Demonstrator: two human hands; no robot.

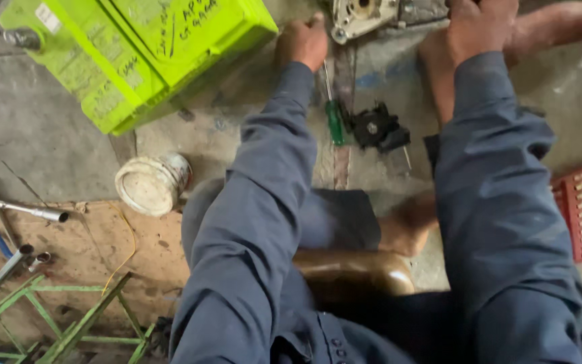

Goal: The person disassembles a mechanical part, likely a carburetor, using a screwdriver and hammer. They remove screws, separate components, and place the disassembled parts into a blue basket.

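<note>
Two hands on one metal casing: left hand and right hand apart, each gripping it.

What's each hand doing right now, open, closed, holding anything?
Left hand: curled closed, resting against the grey metal part; a real grip cannot be told.
Right hand: closed, pressing on the same part's edge; what it holds is cut off by the frame.

A rough grey concrete floor, stained and scuffed, fills the view under flat, even daylight. At the lower left lies a worn brown sheet of cardboard with a thin yellow wire curling across it. A green-painted metal frame of crossed bars sits at the bottom left corner. No walls or windows show.
</note>
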